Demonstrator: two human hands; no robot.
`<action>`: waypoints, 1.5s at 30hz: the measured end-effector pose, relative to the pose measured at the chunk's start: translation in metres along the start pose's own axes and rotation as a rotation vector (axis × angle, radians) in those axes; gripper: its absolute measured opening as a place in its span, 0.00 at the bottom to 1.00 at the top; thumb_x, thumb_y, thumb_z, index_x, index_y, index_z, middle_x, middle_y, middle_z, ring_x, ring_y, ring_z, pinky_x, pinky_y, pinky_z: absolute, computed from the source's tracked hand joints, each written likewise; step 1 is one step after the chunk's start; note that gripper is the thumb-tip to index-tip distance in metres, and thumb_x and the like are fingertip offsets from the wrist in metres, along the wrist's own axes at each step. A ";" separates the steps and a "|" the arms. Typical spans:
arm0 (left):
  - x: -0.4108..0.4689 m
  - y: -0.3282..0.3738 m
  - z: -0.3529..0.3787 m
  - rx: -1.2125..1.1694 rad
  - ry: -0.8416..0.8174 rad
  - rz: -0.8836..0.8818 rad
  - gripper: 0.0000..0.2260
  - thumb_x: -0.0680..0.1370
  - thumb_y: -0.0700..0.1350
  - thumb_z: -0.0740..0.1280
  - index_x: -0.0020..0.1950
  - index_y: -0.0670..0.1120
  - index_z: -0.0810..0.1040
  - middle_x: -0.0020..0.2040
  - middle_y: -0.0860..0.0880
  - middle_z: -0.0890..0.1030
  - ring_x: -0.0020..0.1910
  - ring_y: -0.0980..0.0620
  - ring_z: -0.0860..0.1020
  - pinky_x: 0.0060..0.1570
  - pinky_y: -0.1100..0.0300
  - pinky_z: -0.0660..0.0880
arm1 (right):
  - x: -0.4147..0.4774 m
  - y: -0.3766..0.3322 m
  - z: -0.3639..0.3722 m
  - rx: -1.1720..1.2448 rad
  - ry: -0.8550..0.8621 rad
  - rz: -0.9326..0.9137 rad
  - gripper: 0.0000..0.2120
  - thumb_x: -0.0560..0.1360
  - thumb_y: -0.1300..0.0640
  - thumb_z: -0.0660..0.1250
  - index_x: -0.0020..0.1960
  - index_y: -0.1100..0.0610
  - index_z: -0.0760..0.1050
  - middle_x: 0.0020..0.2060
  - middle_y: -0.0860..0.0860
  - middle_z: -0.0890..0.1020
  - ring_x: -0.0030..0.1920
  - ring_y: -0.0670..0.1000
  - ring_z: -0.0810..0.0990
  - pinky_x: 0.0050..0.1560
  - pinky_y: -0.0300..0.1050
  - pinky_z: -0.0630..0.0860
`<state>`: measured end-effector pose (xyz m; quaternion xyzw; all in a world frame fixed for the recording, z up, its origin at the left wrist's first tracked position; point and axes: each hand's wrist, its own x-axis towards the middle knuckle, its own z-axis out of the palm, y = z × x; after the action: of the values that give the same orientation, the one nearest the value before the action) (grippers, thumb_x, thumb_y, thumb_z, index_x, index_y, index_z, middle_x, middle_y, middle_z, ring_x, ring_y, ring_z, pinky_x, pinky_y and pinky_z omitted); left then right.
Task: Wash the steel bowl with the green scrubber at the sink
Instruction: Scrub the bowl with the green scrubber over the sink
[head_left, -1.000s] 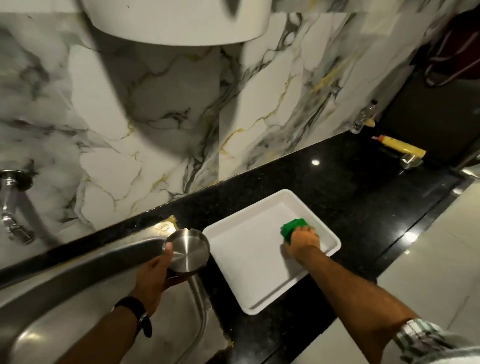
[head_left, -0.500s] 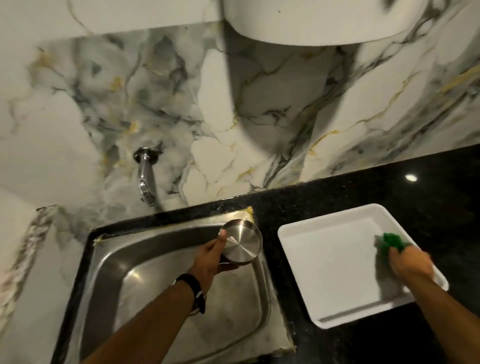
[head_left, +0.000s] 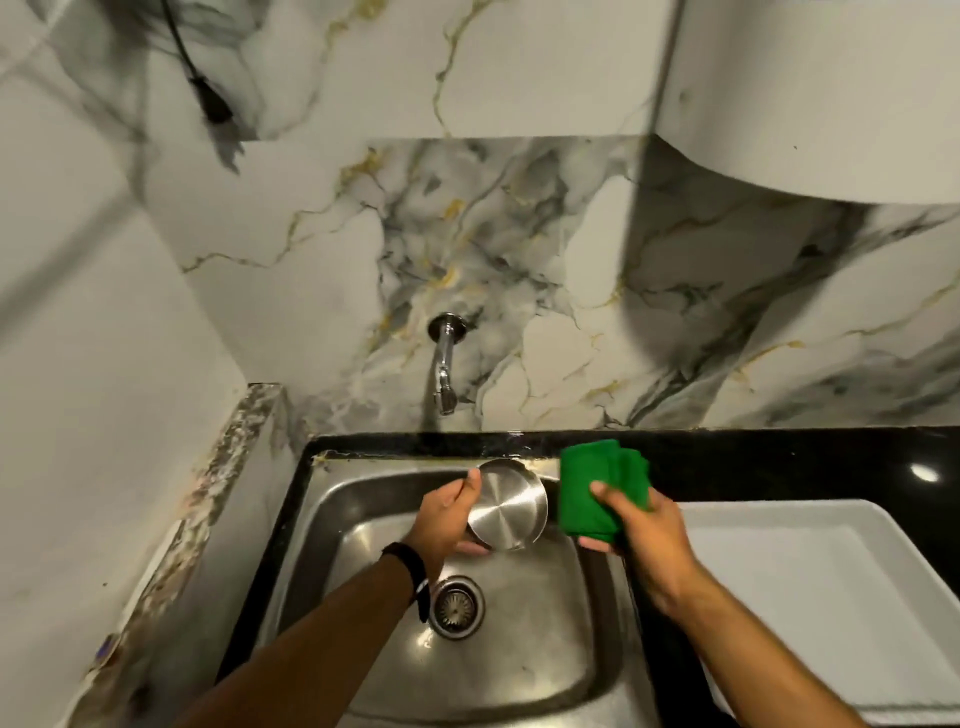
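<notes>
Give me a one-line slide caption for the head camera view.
Over the steel sink, left hand holds the round steel bowl while right hand brings the folded green scrubber alongside.

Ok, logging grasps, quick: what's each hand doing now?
Left hand: closed on the steel bowl.
Right hand: closed on the green scrubber.

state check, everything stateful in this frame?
steel bowl: held over the sink, underside toward the camera
green scrubber: folded, held beside the bowl
left hand: shut on the bowl
right hand: shut on the scrubber
tap: no water visible
sink: no standing water
white tray: on the counter
</notes>
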<state>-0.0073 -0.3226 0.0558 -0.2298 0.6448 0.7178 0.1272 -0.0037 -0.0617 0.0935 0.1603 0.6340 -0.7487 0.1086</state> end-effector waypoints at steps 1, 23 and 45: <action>-0.002 0.004 -0.005 -0.009 -0.016 0.005 0.17 0.82 0.64 0.67 0.57 0.53 0.86 0.63 0.45 0.85 0.61 0.42 0.85 0.42 0.44 0.88 | -0.002 0.003 0.024 -0.198 0.029 -0.187 0.11 0.76 0.58 0.78 0.58 0.55 0.87 0.51 0.57 0.91 0.48 0.53 0.91 0.45 0.52 0.89; 0.014 0.038 -0.028 0.380 0.034 0.278 0.23 0.82 0.62 0.68 0.34 0.49 0.80 0.28 0.54 0.78 0.32 0.57 0.75 0.37 0.60 0.71 | 0.012 0.015 0.109 -2.038 -0.386 -1.374 0.27 0.80 0.55 0.68 0.77 0.61 0.72 0.73 0.62 0.78 0.71 0.66 0.78 0.63 0.63 0.78; -0.003 0.026 0.010 0.429 0.072 0.317 0.34 0.78 0.76 0.55 0.35 0.48 0.79 0.30 0.57 0.81 0.35 0.56 0.79 0.36 0.59 0.70 | -0.015 0.020 0.111 -1.200 0.201 -0.519 0.18 0.77 0.49 0.69 0.64 0.52 0.82 0.51 0.53 0.89 0.54 0.58 0.86 0.54 0.51 0.84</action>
<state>-0.0187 -0.3164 0.0801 -0.1193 0.8143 0.5668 0.0362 0.0063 -0.1748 0.0967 -0.0171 0.9663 -0.2486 -0.0646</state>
